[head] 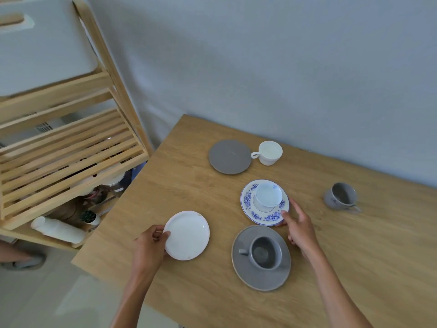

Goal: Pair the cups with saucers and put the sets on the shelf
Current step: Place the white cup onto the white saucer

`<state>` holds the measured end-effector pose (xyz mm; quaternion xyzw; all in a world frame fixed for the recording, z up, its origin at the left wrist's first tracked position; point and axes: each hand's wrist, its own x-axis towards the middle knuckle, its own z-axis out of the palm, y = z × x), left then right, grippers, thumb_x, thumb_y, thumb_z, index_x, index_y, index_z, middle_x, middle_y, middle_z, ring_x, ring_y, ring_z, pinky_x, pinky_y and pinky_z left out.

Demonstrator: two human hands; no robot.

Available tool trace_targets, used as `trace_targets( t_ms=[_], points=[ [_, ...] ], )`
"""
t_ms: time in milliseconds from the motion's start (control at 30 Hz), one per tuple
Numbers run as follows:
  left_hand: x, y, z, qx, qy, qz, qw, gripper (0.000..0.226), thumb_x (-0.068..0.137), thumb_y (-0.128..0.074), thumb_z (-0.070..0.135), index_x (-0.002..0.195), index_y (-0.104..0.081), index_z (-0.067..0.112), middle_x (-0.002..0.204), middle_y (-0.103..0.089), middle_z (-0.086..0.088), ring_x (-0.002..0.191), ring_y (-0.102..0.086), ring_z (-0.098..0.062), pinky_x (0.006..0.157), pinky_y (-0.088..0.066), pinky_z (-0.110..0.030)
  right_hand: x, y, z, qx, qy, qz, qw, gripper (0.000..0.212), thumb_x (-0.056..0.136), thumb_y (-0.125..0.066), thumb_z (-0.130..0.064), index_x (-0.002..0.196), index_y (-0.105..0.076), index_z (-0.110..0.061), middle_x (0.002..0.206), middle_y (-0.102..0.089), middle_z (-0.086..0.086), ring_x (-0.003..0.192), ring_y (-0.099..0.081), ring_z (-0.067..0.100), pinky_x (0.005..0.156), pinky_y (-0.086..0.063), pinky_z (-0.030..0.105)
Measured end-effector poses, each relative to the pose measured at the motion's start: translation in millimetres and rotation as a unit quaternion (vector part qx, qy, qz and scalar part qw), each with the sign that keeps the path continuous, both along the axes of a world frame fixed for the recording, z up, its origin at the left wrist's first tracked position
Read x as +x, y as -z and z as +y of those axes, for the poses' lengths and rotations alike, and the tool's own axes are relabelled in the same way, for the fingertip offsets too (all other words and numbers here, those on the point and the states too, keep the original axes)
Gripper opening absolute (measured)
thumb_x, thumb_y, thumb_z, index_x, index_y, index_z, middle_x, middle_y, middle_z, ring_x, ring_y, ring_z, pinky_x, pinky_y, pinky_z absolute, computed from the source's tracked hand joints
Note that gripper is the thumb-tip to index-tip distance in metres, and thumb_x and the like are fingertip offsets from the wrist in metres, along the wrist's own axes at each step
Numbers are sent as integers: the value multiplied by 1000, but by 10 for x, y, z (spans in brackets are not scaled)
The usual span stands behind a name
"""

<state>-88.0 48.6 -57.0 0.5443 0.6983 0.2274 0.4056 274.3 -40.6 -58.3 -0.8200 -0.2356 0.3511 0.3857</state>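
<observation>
Left hand (151, 245) grips white saucer (186, 235) at lower centre; right hand (300, 228) pinches blue-floral saucer (264, 216) rim, cup (268, 194) on it; no legible writing

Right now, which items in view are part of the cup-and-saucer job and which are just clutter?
Part of the job:
white saucer, gripped by left hand
blue floral saucer with its cup, right hand at its rim
grey cup on grey saucer
flat grey saucer
white cup
grey cup lying on its side
wooden shelf

Clutter:
white bottle and jars on the lower shelf
</observation>
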Motion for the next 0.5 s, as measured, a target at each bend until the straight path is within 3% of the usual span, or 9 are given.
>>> trace_targets(
  t_ms=[200,300,400,500],
  points=[
    [337,10,177,11,14,-28,999,7,91,-66,14,94,-69,19,83,-70,0,72,-71,-19,67,-63,-42,-7,-22,-7,-3,4,12,1000,51,99,-61,-26,146,-46,-39,89,-75,14,34,-42,14,31,-36,23],
    [503,8,315,20,36,-28,999,6,90,-67,15,92,-70,20,82,-71,3,72,-71,-20,67,-62,-42,9,-2,-21,10,4,16,1000,48,101,-59,-28,145,-46,-39,78,-75,10,33,-41,13,32,-36,21],
    [620,51,458,25,53,-30,998,9,89,-67,15,97,-72,16,82,-72,2,73,-71,-20,70,-62,-45,51,-19,-20,40,40,-21,998,41,103,-54,-30,143,-50,-31,65,-70,9,31,-42,7,32,-37,21],
    [736,81,552,31,61,-41,997,9,89,-67,14,97,-72,15,82,-71,2,76,-70,-18,70,-62,-46,140,-110,67,74,60,-85,992,37,102,-53,-31,140,-53,-29,70,-70,9,42,-52,10,41,-48,27]
  ],
)
